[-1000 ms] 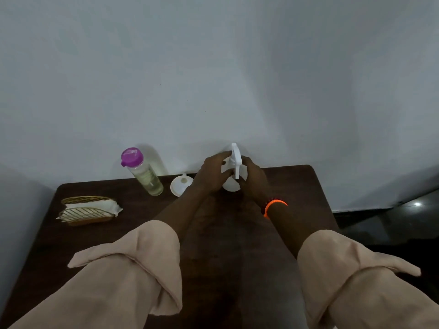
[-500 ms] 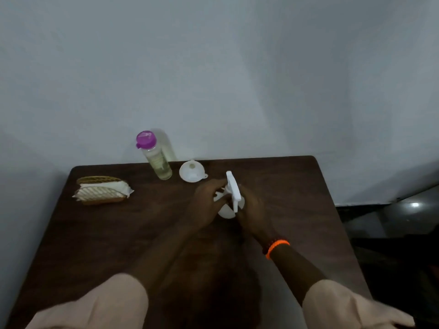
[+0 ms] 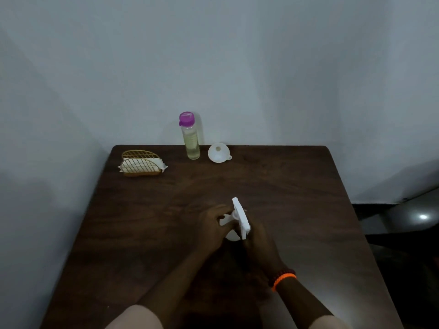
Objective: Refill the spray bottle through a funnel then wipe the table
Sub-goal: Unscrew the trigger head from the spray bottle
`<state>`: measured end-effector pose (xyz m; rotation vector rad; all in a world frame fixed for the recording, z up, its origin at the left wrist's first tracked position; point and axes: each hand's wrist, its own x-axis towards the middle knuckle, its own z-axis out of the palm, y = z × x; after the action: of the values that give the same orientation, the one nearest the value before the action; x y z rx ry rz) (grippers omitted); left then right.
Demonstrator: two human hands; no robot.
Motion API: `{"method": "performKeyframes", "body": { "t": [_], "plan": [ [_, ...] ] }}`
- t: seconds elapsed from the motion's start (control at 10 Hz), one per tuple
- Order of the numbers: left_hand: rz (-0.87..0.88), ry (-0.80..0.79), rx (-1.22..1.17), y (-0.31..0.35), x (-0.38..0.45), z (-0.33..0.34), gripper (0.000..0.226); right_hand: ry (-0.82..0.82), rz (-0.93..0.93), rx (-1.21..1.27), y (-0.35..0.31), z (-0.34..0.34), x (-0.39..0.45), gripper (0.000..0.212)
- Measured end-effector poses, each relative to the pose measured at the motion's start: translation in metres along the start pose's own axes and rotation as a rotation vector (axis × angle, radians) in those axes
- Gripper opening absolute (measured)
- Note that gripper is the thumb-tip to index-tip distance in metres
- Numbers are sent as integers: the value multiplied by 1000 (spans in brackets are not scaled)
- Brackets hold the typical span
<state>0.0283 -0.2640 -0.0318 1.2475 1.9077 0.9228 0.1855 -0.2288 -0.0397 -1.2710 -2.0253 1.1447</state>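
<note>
A white spray bottle (image 3: 240, 217) stands near the middle of the dark wooden table (image 3: 297, 210), its trigger head sticking up between my hands. My left hand (image 3: 210, 227) wraps the bottle from the left. From the right, my right hand (image 3: 260, 245), with an orange wristband, grips it just below the head. The bottle's body is mostly hidden by my fingers. At the table's far edge a white funnel (image 3: 219, 152) lies on its side. Just left of it stands a clear refill bottle (image 3: 190, 136) with a purple cap and pale liquid.
A yellow wire basket (image 3: 141, 163) holding white cloths or napkins sits at the far left corner. A grey wall rises behind the table and along its left side. To the right of the table the floor drops away, dark.
My hands have drawn the spray bottle from the far edge toward the table's middle, nearer to me. The view has tilted, so the funnel, refill bottle and basket now appear farther away.
</note>
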Motion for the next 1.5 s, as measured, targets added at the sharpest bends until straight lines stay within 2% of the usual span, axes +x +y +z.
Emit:
{"method": "performKeyframes", "body": {
  "t": [0.1,0.2,0.3,0.4,0.5,0.6,0.8,0.9,1.0,1.2,1.3,1.4,1.5],
  "plan": [
    [40,32,-17,6,-2,0,24,14,41,-48,6,3,-3,44],
    [6,92,-57,10,-4,7,20,43,61,-29,6,8,-5,29],
    [26,159,-82,7,-5,11,27,58,66,-33,4,10,-5,29],
    [13,105,-158,7,-11,12,65,53,106,-36,6,11,-5,16],
    [74,184,-182,-1,-25,6,82,83,120,-38,7,13,-6,19],
    [67,249,-193,-5,-31,-2,72,81,150,3,1,13,-7,35],
    [92,171,-272,17,-11,5,78,56,181,-22,1,10,-5,35],
    [127,184,-286,24,-2,13,74,50,152,-61,2,8,-3,18],
    [147,140,-321,17,-4,18,80,61,128,-67,4,10,-3,15],
    [34,270,-207,6,-21,10,73,60,146,45,-1,8,-4,43],
    [49,153,-182,8,-13,7,73,38,172,37,2,8,-4,45],
    [-218,207,210,16,-16,16,54,41,183,32,5,8,-3,43],
    [155,-31,-46,20,-31,5,47,69,174,37,-6,6,-8,40]
  ]
}}
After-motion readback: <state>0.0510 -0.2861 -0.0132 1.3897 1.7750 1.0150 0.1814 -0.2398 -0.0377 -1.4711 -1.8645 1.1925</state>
